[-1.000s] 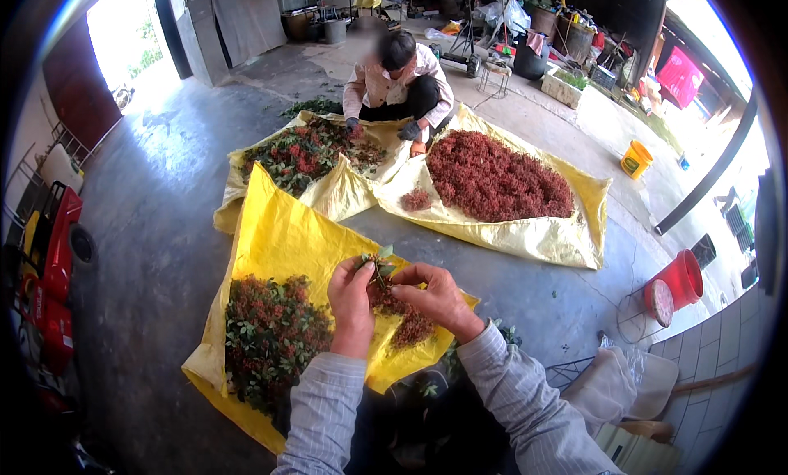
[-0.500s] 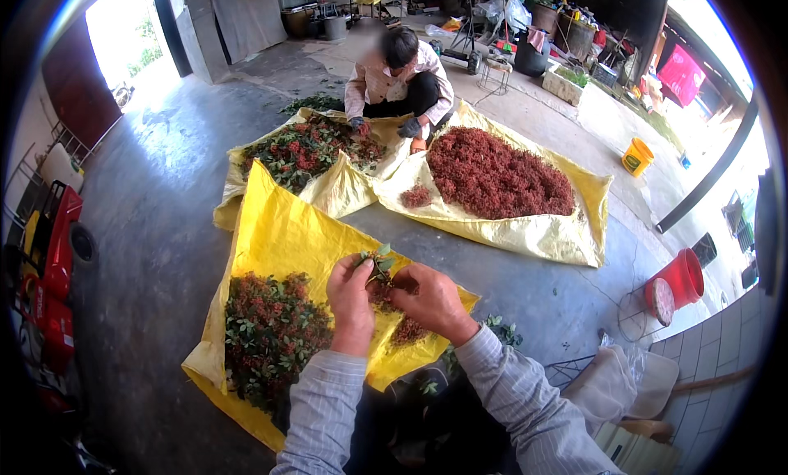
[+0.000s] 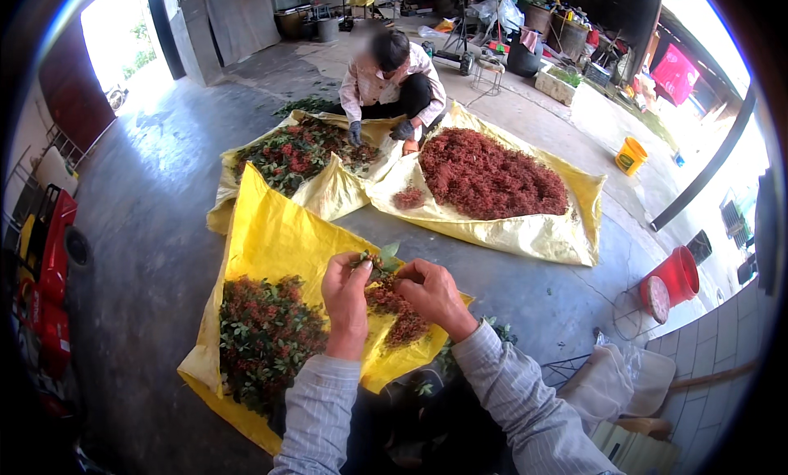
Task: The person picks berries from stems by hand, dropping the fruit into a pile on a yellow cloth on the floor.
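Observation:
My left hand [image 3: 345, 298] pinches a leafy sprig [image 3: 382, 261] with small reddish berries between thumb and fingers. My right hand [image 3: 435, 293] is closed at the sprig's right side, its fingertips on the berries there. Both hands are over a yellow sheet [image 3: 283, 229] spread on the floor. On its left part lies a heap of leafy berry branches [image 3: 267, 344]. Below and between my hands is a smaller pile of loose red berry clusters [image 3: 404, 321], partly covered by my right hand.
Across from me a crouching person [image 3: 392, 89] in dark gloves works at a pale sheet of leafy branches [image 3: 291, 155]. Beside it lies a large red berry pile [image 3: 492, 175]. A red bucket [image 3: 677, 276] and yellow bucket [image 3: 632, 156] stand right; a red machine [image 3: 53, 286] stands left.
My right hand has shifted slightly and uncovered more of the berry pile beneath. The sprig's leaf has turned to the right. The other person's hand has lifted from the red berries.

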A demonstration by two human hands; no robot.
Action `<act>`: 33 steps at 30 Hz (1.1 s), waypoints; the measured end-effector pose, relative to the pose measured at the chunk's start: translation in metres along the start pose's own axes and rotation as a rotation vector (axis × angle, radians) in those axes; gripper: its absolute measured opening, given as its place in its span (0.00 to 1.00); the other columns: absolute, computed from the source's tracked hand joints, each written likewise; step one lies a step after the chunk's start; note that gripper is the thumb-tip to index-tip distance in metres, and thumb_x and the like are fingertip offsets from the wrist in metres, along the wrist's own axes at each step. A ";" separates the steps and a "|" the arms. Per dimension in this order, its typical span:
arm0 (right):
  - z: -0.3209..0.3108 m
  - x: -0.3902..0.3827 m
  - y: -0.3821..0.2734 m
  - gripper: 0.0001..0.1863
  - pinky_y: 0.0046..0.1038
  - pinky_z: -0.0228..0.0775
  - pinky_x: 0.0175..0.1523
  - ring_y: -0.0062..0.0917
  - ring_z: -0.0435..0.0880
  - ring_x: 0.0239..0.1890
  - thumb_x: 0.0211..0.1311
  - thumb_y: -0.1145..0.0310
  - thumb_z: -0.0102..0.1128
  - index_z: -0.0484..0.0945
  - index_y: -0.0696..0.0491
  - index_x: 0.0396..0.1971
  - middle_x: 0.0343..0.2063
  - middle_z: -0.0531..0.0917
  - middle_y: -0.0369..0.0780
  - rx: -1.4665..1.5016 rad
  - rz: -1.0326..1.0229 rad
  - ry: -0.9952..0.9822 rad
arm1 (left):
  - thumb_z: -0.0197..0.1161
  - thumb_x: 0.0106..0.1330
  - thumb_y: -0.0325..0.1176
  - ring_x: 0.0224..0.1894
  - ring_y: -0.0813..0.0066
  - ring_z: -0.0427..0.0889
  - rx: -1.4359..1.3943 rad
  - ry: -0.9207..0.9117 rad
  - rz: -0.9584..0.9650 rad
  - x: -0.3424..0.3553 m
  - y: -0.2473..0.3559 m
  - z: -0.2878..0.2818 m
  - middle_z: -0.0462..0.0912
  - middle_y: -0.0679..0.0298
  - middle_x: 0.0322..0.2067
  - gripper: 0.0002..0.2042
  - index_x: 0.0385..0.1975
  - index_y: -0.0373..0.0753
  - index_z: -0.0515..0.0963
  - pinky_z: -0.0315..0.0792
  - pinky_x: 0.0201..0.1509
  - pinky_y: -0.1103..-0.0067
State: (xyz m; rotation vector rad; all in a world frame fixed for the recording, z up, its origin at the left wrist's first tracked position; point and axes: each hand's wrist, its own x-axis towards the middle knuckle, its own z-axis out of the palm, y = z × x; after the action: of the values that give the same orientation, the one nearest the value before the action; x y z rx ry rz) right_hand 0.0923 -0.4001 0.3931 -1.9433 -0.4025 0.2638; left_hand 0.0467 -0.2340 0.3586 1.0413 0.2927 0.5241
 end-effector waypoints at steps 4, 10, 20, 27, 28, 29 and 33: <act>0.001 0.007 0.023 0.15 0.34 0.81 0.45 0.33 0.91 0.35 0.60 0.65 0.67 0.87 0.61 0.41 0.33 0.91 0.47 0.135 0.003 -0.010 | 0.63 0.74 0.22 0.42 0.74 0.87 -0.015 -0.053 -0.037 0.000 0.000 0.002 0.86 0.62 0.43 0.08 0.49 0.36 0.75 0.81 0.48 0.76; 0.004 0.002 0.013 0.11 0.35 0.80 0.44 0.31 0.88 0.36 0.60 0.68 0.69 0.86 0.58 0.39 0.33 0.89 0.43 -0.113 -0.106 0.095 | 0.62 0.75 0.22 0.35 0.76 0.85 0.023 -0.059 -0.057 -0.002 -0.001 0.004 0.85 0.63 0.41 0.07 0.48 0.36 0.75 0.77 0.39 0.79; 0.003 0.003 0.026 0.10 0.46 0.79 0.44 0.44 0.85 0.40 0.55 0.66 0.71 0.80 0.54 0.32 0.33 0.84 0.44 -0.510 -0.417 0.220 | 0.62 0.73 0.20 0.32 0.75 0.85 -0.010 -0.055 -0.198 0.005 -0.018 -0.005 0.85 0.60 0.39 0.09 0.49 0.36 0.75 0.79 0.33 0.79; 0.009 0.011 0.030 0.11 0.46 0.77 0.41 0.44 0.84 0.39 0.56 0.67 0.73 0.78 0.53 0.32 0.32 0.82 0.43 -0.601 -0.492 0.234 | 0.58 0.73 0.19 0.34 0.67 0.84 -0.215 -0.005 -0.537 0.006 -0.024 -0.018 0.84 0.57 0.38 0.09 0.50 0.35 0.74 0.80 0.37 0.71; 0.008 0.012 0.032 0.11 0.46 0.77 0.41 0.44 0.84 0.39 0.56 0.67 0.73 0.78 0.53 0.32 0.32 0.82 0.43 -0.603 -0.492 0.229 | 0.57 0.73 0.19 0.34 0.67 0.83 -0.228 -0.004 -0.560 0.008 -0.026 -0.018 0.84 0.56 0.38 0.10 0.50 0.35 0.74 0.80 0.37 0.71; 0.007 0.012 0.034 0.11 0.47 0.77 0.41 0.44 0.84 0.39 0.56 0.67 0.73 0.78 0.53 0.33 0.32 0.82 0.43 -0.604 -0.492 0.225 | 0.57 0.73 0.19 0.34 0.67 0.83 -0.241 -0.002 -0.583 0.010 -0.028 -0.019 0.84 0.56 0.38 0.10 0.51 0.35 0.74 0.80 0.37 0.71; 0.009 0.014 0.038 0.11 0.46 0.77 0.42 0.45 0.84 0.39 0.54 0.68 0.72 0.78 0.54 0.32 0.32 0.82 0.44 -0.626 -0.542 0.188 | 0.56 0.73 0.19 0.33 0.67 0.82 -0.287 -0.032 -0.624 0.014 -0.031 -0.025 0.84 0.56 0.38 0.09 0.51 0.34 0.74 0.80 0.38 0.71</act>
State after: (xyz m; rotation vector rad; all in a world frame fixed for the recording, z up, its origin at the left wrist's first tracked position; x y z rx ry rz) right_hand 0.1081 -0.4002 0.3547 -2.3342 -0.9443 -0.4453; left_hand 0.0554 -0.2198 0.3195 0.6301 0.4756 -0.0175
